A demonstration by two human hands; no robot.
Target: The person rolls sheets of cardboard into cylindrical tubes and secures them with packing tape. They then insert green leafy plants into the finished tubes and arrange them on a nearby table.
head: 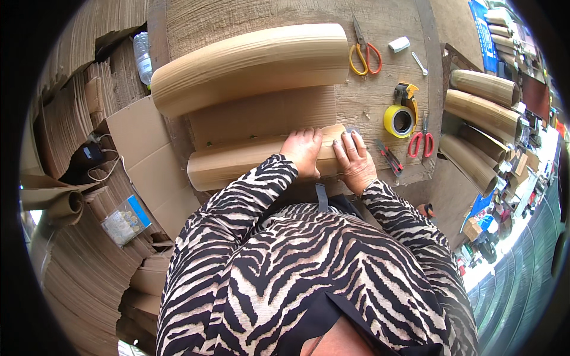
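Note:
Before me a corrugated cardboard sheet lies on the wooden table. Its flat middle [267, 109] runs between a thick far roll [249, 66] and a thinner near roll [236, 161]; whether all three are one piece I cannot tell. My left hand [303, 151] grips the near roll right of its middle, fingers over the top and thumb on the near side. My right hand [356, 162] is on that roll's right end, fingers pointing away from me. A bit of clear tape or film [352, 131] seems to show by its fingertips.
Right of the rolls lie orange-and-yellow-handled scissors [366, 55], a tape dispenser [403, 113], a utility knife [389, 158], red-handled scissors [421, 141], a white roll [399, 44] and a small white spoon [419, 63]. Stacked cardboard [80, 276] and a plastic bottle [143, 58] stand left; cardboard tubes [483, 115] lie right.

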